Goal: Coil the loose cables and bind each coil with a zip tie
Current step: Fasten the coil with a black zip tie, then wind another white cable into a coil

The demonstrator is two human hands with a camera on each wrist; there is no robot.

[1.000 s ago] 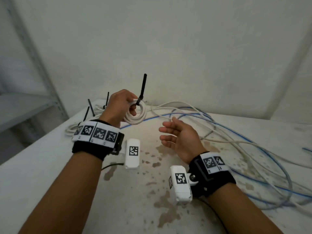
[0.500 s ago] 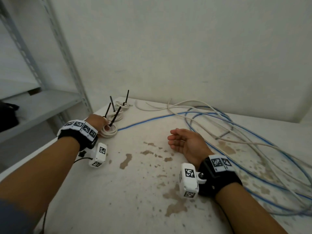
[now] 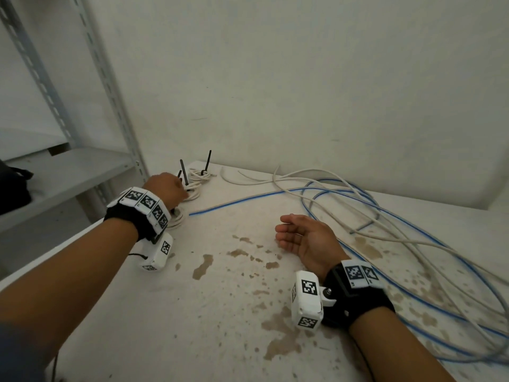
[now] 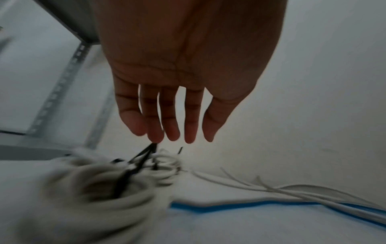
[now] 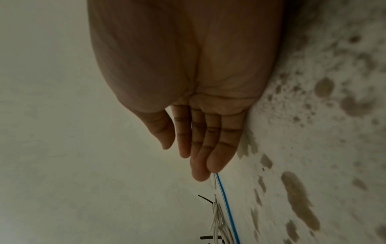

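Nearest, at lower right of the head view: right hand (image 3: 305, 238) rested on its edge on the stained bench (image 3: 220, 312), palm turned left, fingers (image 5: 217, 148) straight and close together, thumb a little apart, holding nothing. Wrist band with printed markers just behind it, lower right.

Left of centre, further up the frame: left hand (image 3: 164, 186) reached toward the far left corner of the bench, back of the hand to the camera. Seen from the left wrist view, fingers (image 4: 169, 118) hung straight and slightly spread, grip empty, fingertips just above the upright black tails of the zip ties (image 4: 144, 153). Contact between a fingertip and a tail could not be told.

Under and beyond that hand, at upper left of the bench: white coils (image 3: 197, 176) lay bunched together, each bound by a black zip tie with its tail sticking up. Nearest coil (image 4: 117, 194) blurred in the left wrist view.

Right of the coils, across the centre and right of the frame: loose cables (image 3: 344, 216), white and blue, sprawled in wide loops over the bench toward the right edge, one blue end (image 3: 209, 210) running straight toward the coils.

Furthest, upper left: grey metal shelf (image 3: 68, 172) beside the bench; plain wall behind.
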